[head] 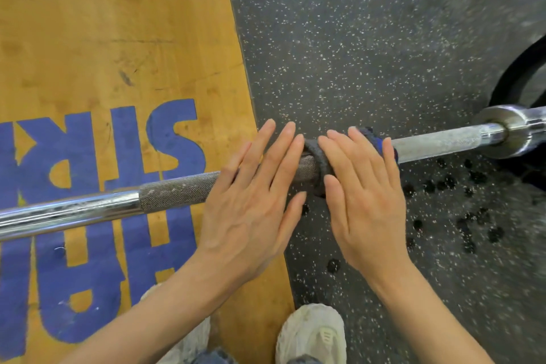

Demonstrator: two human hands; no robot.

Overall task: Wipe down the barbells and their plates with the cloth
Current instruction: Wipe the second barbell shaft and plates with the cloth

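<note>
Our right hand [365, 186] lies flat, fingers straight, pressing the dark grey cloth with a blue edge [320, 161] onto the knurled steel barbell shaft [177, 190]; the cloth is wrapped round the bar under that palm. Our left hand [251, 195] rests just beside it, fingers also straight, on the bare knurling, gripping nothing. We judge the wipe to be midway along the shaft: the chrome collar and sleeve [508, 130] to the right and the smooth stretch to the left lie outside the cloth, and the black plate [514, 80] at the right edge is untouched by either hand. Beneath the bar, the wooden platform [118, 38] carries large blue painted letters [127, 145], upside down and cut off; "STR" reads clearly, the rest does not.
</note>
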